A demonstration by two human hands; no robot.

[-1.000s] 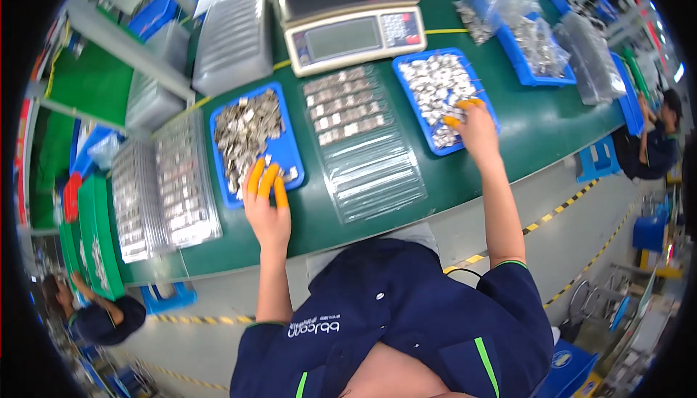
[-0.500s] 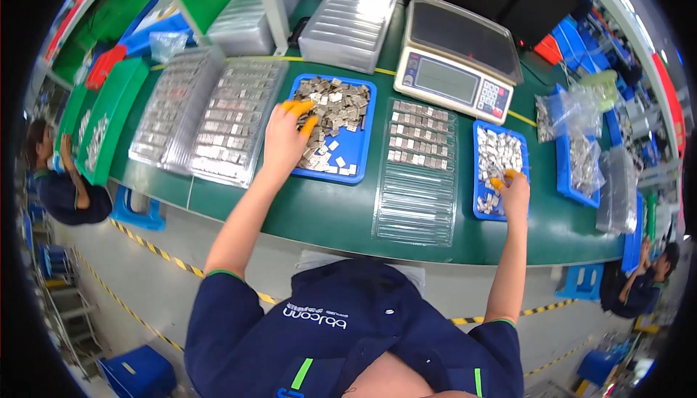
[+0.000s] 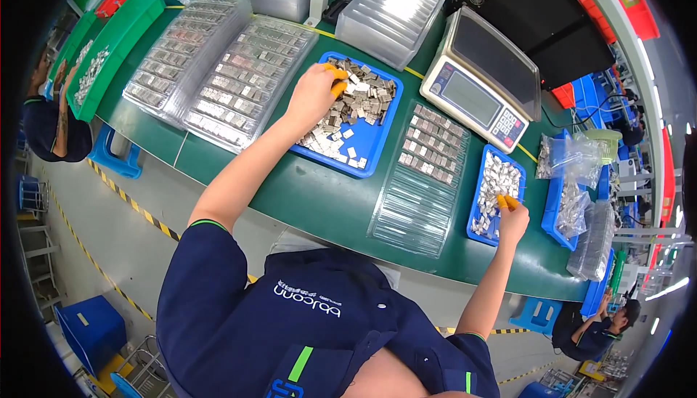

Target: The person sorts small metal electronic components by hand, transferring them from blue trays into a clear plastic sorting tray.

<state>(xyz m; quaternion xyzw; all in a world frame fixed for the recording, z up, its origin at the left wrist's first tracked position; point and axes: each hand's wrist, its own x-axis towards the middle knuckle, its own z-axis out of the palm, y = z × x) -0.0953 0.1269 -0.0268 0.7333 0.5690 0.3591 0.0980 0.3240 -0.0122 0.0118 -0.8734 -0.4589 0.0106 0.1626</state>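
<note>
My left hand (image 3: 314,96), with yellow finger cots, reaches into a blue tray (image 3: 382,139) of small flat metal pieces (image 3: 369,96). Its thumb and forefinger are bent toward each other at the pile; anything between the tips is too small to see. Over a smaller blue tray (image 3: 473,218) to the right, my right hand (image 3: 513,221) has its yellow-tipped fingers drawn together among small silvery pieces (image 3: 501,179). What it pinches is hidden. Between the trays lies a clear plastic blister tray (image 3: 412,209); its far rows hold metal pieces and its near rows show only ridged plastic.
Filled clear trays (image 3: 250,82) are stacked to the left, beside a green bin (image 3: 116,53). A digital scale (image 3: 475,93) and more clear trays (image 3: 392,17) stand at the back. Bagged parts (image 3: 573,205) sit at right. Other people work at both sides.
The whole view has turned, so the bench now slopes down to the right. My left thumb and forefinger have come closer together at the pile. My right hand stays at the smaller tray.
</note>
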